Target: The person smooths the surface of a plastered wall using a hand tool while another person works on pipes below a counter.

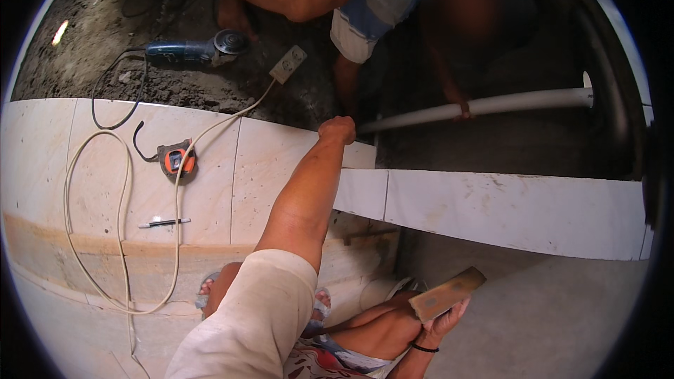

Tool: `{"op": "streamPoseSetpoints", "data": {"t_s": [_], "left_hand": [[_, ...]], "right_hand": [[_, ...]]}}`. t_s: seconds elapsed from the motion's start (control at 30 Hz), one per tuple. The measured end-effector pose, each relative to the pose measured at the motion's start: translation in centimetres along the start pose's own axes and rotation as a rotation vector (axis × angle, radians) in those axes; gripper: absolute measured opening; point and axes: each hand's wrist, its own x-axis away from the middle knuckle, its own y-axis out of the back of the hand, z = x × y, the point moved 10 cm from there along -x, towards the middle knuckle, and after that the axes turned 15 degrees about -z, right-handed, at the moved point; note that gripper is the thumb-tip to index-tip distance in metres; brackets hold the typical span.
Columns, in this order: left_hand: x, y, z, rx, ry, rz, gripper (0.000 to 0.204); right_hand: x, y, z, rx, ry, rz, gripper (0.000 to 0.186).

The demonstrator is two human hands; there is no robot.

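My left arm stretches forward across the tiled ledge point(281, 147). My left hand point(338, 129) is closed at the ledge's far edge, near the left end of a white pipe point(533, 102); whatever its fingers grip is hidden. Low on the right, my right hand point(448, 317), with a black band at its wrist, holds a narrow brown strip point(449, 293) that looks like a cut piece of tile. The strip is tilted over my bent knee. A co-worker's hand point(461, 107) is wrapped round the pipe in the dark recess beyond the ledge.
A blue angle grinder point(186, 50) and a white socket block point(288, 64) lie on dirt at the upper left. A cream cable point(177, 196) loops over the tiles past an orange-and-black tape measure point(178, 161) and a marker pen point(165, 223). The co-worker crouches opposite.
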Motion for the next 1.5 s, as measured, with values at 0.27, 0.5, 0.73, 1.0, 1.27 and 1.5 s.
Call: {"op": "streamPoseSetpoints", "data": {"t_s": [0.27,0.5,0.73,1.0,1.27,1.5], "left_hand": [[0.2,-0.8,0.4,-0.004,-0.009,0.022,0.034],[-0.1,-1.5,1.1,-0.009,-0.002,0.046,0.035],[-0.3,-2.6,1.8,-0.046,0.012,0.082,0.036],[-0.8,-3.5,1.8,-0.067,-0.01,0.068,0.037],[-0.2,-2.9,1.5,-0.087,-0.01,0.028,0.039],[-0.6,-2.4,1.8,-0.122,-0.051,0.001,0.036]], "right_hand": [[0.5,1.3,1.2,0.077,0.03,-0.083,0.043],[0.2,4.3,2.4,0.085,0.039,-0.126,0.046],[-0.1,8.9,3.4,0.085,0.03,-0.203,0.054],[0.3,11.9,4.4,0.089,0.042,-0.253,0.056],[0.5,13.4,4.9,0.07,0.056,-0.252,0.055],[0.2,13.2,4.5,-0.012,0.05,-0.239,0.052]]}}
